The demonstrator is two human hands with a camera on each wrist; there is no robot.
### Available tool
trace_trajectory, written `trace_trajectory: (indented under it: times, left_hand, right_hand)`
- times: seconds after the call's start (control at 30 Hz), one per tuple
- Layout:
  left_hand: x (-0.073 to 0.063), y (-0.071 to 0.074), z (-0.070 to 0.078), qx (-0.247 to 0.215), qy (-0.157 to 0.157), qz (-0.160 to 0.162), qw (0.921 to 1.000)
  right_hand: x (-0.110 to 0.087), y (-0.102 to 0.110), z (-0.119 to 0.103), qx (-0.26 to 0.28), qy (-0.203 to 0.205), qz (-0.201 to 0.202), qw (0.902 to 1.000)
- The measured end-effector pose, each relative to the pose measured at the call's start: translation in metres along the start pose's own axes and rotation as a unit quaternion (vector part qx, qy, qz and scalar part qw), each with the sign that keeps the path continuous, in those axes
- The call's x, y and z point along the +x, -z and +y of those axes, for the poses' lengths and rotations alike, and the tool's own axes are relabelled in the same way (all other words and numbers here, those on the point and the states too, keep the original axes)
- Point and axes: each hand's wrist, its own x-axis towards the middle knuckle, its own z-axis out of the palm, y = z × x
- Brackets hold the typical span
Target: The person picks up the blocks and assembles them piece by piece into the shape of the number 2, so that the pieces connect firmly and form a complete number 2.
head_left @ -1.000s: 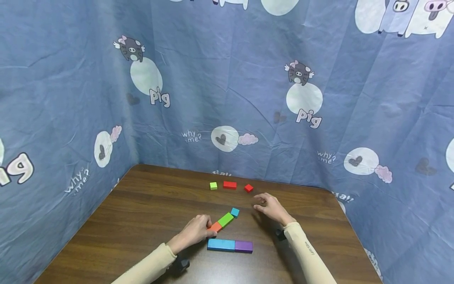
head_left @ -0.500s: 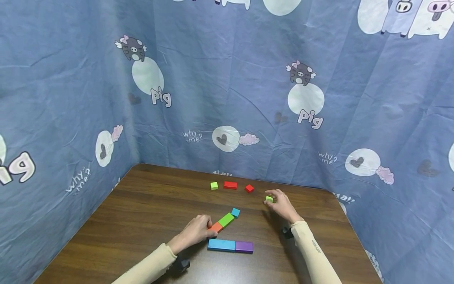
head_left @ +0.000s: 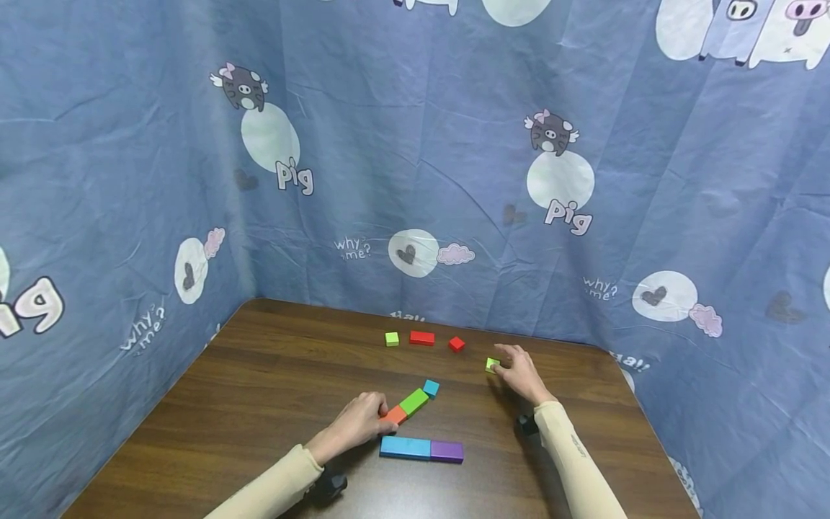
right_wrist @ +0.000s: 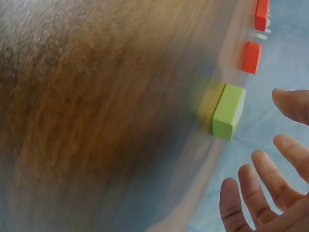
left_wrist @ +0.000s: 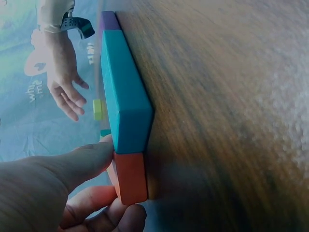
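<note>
Lime cube (right_wrist: pixel 227 113) sits flat on the table (head_left: pixel 279 375) just off the tips of the person's right hand (head_left: pixel 520 373). From the head, the right thumb covers part of it; the right wrist view shows a gap between cube and thumb. The right fingers (right_wrist: pixel 274 178) are spread and hold nothing.

The left hand (head_left: pixel 355 424) pinches an orange block (left_wrist: pixel 132 176) between thumb and fingers, partly hiding it.

Half a second ago the lime cube showed within the curve of the right hand, between thumb and index finger; now the index finger stands a little farther off, and the thumb crosses the cube's near corner. A second ago the right hand was farther left, and this cube could not be seen. The left hand's hold looks unchanged.

From the head, the lime cube's sides look about equal, so a long axis cannot be told. The orange block continues into a green block (head_left: pixel 413 402); their line slants away from the left fingers, rightward, towards a small blue cube (head_left: pixel 431 388) at its far end. Right of the left thumb and nearer the person, a long blue block (head_left: pixel 405 447) and a purple block (head_left: pixel 447 451) meet end to end, running left to right. Beyond the left fingers lie another lime cube (head_left: pixel 392 339), a red block (head_left: pixel 422 337) lengthwise left to right, and a red cube (head_left: pixel 457 344) turned cornerwise.
</note>
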Motion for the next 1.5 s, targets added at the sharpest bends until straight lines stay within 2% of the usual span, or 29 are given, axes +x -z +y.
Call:
trace_trajectory:
  times: [0.53,0.8,1.1,1.23,1.33,1.5]
  left_hand:
    - [0.000,0.001,0.002,-0.001,-0.006,0.000,1.0000]
    - [0.000,0.001,0.001,-0.009,-0.001,-0.007,0.9999]
    - [0.000,0.001,0.001,0.002,-0.001,0.001,1.0000]
    - [0.000,0.001,0.001,0.000,0.001,0.000,1.0000]
    - [-0.001,0.001,0.001,0.001,-0.001,0.002,1.0000]
    - [-0.002,0.001,0.000,0.001,-0.001,0.002,1.0000]
  right_hand:
    - [0.006,-0.012,0.015,-0.004,-0.016,0.006,0.9998]
    - [0.003,-0.013,0.015,-0.008,0.033,0.018,0.9993]
    - [0.006,-0.015,0.014,-0.016,-0.028,0.001,0.9995]
    - [0.004,-0.014,0.012,-0.018,-0.037,-0.002,0.9992]
    - [0.001,-0.013,0.011,-0.008,-0.029,-0.004,0.9995]
    - [-0.003,-0.010,0.010,0.006,0.016,0.010,0.9998]
